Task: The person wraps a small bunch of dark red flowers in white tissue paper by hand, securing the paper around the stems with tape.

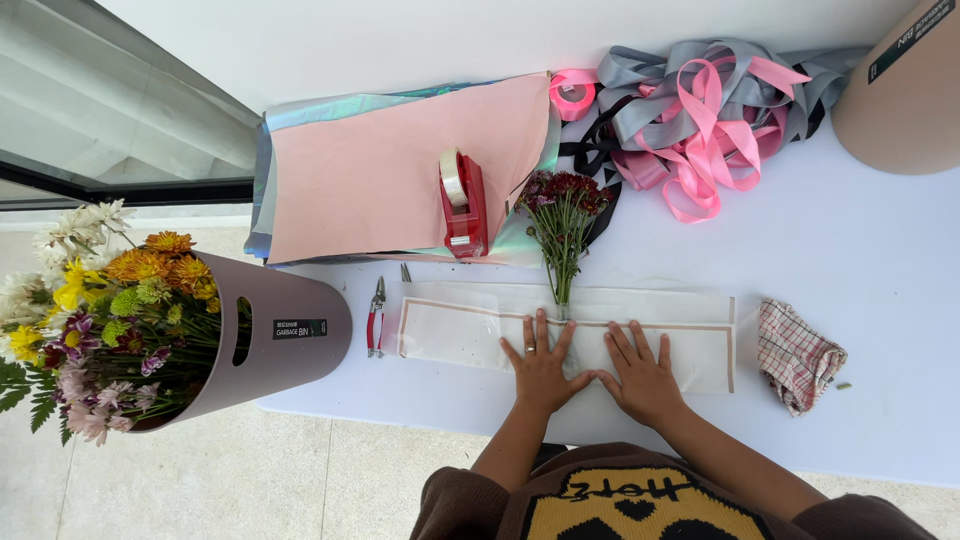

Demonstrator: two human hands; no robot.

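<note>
- Translucent white wrapping sheet (470, 325) with a thin tan border line, lying flat and long across the white table (880, 270), near its front edge.
- Left hand (541, 364) pressed palm-down on the sheet, fingers spread, gripping nothing.
- Right hand (642, 372) flat beside it, fingers fanned, thumb tip close to the left thumb; also gripping nothing.
- Small bunch of dark red flowers (563, 215) lying with heads away from the person, stem ends reaching the sheet's far edge just above the left fingertips.
- Red-handled pruning shears (375, 318) just left of the sheet; red tape dispenser (463, 203) resting on a stack of pink and iridescent paper (370, 170) behind.
- Tangle of pink and grey ribbons (700, 110) at the back; checked cloth (796, 354) crumpled to the right of the sheet.
- Mauve bucket (280, 335) of mixed yellow, orange, white and purple blooms at the table's left end, partly cut off by the frame edge.
- Tan cylindrical container (905, 90) cropped at the top right corner.
- Sheet's near edge under the palms hard to make out against the white table; stem tips blurred through the translucent paper.
</note>
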